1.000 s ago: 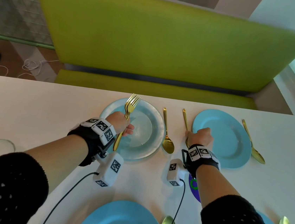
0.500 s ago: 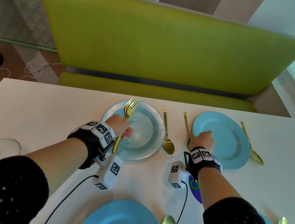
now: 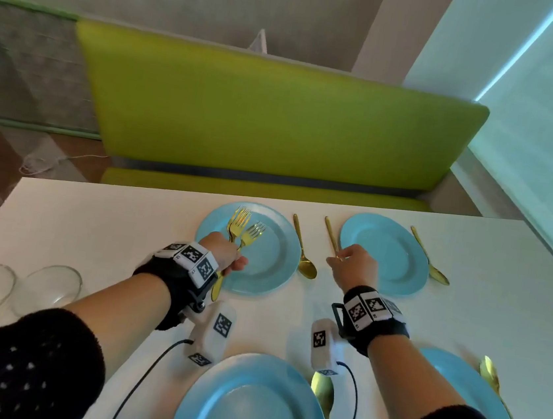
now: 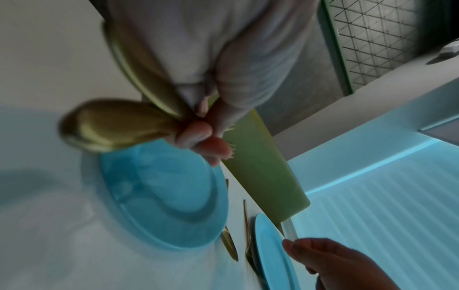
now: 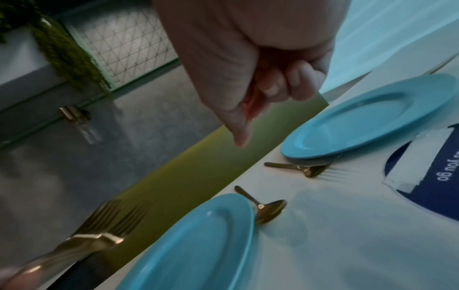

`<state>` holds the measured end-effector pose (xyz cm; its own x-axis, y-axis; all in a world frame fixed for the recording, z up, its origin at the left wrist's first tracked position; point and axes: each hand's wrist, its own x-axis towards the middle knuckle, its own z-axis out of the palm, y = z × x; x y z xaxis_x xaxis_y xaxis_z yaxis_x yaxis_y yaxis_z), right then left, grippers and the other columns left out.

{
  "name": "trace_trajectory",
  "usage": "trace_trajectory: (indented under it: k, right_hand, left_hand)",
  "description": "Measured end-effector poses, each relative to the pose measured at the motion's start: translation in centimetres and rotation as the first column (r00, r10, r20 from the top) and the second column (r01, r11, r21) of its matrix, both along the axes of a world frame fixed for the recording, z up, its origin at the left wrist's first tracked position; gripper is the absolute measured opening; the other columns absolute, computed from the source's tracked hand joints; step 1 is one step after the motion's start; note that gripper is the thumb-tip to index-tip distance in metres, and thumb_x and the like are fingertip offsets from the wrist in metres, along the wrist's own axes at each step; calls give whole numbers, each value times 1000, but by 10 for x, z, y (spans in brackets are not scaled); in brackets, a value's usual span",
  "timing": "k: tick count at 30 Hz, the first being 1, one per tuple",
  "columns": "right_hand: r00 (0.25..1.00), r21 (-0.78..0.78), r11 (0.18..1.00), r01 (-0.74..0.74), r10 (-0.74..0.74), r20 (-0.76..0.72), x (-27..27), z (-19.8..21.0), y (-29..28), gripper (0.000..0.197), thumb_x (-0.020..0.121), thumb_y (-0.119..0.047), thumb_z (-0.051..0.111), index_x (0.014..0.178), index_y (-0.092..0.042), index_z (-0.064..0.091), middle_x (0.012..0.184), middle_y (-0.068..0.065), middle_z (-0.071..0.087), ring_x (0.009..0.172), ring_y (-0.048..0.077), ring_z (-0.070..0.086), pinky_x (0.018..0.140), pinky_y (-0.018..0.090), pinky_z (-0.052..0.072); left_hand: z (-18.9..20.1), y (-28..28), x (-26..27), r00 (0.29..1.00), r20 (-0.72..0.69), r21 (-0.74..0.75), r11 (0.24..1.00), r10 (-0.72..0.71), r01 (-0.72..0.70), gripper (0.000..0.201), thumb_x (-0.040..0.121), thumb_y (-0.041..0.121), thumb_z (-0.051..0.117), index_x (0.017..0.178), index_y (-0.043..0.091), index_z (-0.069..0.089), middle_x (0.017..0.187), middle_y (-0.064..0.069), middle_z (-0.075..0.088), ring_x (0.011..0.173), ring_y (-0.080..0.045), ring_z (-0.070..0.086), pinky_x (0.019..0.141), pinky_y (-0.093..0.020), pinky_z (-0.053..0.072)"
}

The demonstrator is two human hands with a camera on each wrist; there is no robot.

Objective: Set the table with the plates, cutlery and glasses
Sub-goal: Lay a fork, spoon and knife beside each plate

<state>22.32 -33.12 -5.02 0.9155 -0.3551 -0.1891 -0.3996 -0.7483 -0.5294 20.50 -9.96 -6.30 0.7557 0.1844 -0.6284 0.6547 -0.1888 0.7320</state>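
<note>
My left hand (image 3: pixel 228 259) grips the handles of two gold forks (image 3: pixel 245 231) and holds them fanned apart over the far left blue plate (image 3: pixel 270 277). The left wrist view shows the fingers wrapped round the gold handles (image 4: pixel 119 125). My right hand (image 3: pixel 348 262) hovers with curled fingers, holding nothing, just above a third gold fork (image 5: pixel 298 170). That fork lies on the table left of the far right plate (image 3: pixel 397 257). One gold spoon (image 3: pixel 304 257) lies between the two far plates. Another spoon (image 3: pixel 431 261) lies right of the far right plate.
Two more blue plates (image 3: pixel 253 403) (image 3: pixel 455 384) sit at the near edge, each with a gold spoon (image 3: pixel 323 393) (image 3: pixel 496 382) to its right. Clear glasses (image 3: pixel 49 286) stand at the left. A blue round sticker (image 5: pixel 427 176) is on the table. A green bench (image 3: pixel 272 115) runs behind.
The right hand has let go of the fork beside the far right plate and risen off it. The two forks in the left hand have spread apart.
</note>
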Motion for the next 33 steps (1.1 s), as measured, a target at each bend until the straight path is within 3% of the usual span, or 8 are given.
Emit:
trace_trajectory:
  k: [6,9,13,19,25,27,31,33]
  right_hand:
    - [977,-26,976,-215,215,13,-74,23,59,14,82,-25,68,92,-17,64,93,4,64,91,21,60,79,27,45]
    - [951,-39,951,-306,307,42,-119,35,100,20,82,-26,68,100,-17,67,85,0,58,82,16,54,77,24,42]
    - [866,-91,865,-493,498,48,-169,52,158,24,87,-27,63,109,-19,69,100,5,66,95,20,61,85,28,46]
    - [753,-247,724,-644,657,-42,-208,62,212,25,92,-16,52,109,-19,71,109,8,64,102,25,60,84,36,51]
    - [711,-261,673,-692,698,-83,-211,70,231,24,93,-26,53,110,-19,69,111,8,59,105,24,56,86,36,47]
    - [710,-248,678,-692,702,-63,-203,70,232,23,92,-26,55,108,-18,70,111,8,59,104,23,55,86,33,45]
    - [706,-248,680,-690,708,-22,-174,64,235,18,91,-23,58,101,-17,72,104,7,59,98,22,56,79,29,44]
    - [711,-236,688,-686,702,-22,-154,58,236,16,90,-20,59,98,-16,73,102,7,60,97,22,57,81,30,46]
  left_hand:
    - [22,16,-53,984,-12,-50,983,-176,175,22,90,-2,48,69,4,47,37,1,61,66,-24,53,51,-25,34]
    - [33,38,-86,962,4,-88,959,-271,271,10,86,-1,50,77,2,55,59,-6,72,72,-24,57,59,-27,40]
    - [48,67,-131,933,72,-67,932,-352,356,16,92,-3,46,78,2,53,74,-14,66,42,-9,60,41,-17,38]
    - [61,110,-168,883,28,25,883,-469,468,13,85,2,54,83,-5,64,100,-27,70,76,-24,55,60,-29,36]
    - [66,136,-169,856,6,-5,856,-517,517,22,92,10,48,93,-4,65,98,-18,73,78,-23,61,56,-25,41]
    - [66,143,-161,890,11,-57,888,-456,455,25,94,12,45,96,-7,62,94,-19,73,80,-26,61,56,-26,43]
    - [66,155,-139,965,15,-155,953,-261,260,26,99,15,37,99,-8,48,58,-15,69,62,-26,58,51,-26,44]
    - [66,163,-125,983,23,-139,973,-182,183,22,99,13,33,97,-5,45,62,-18,67,56,-25,58,48,-26,44]
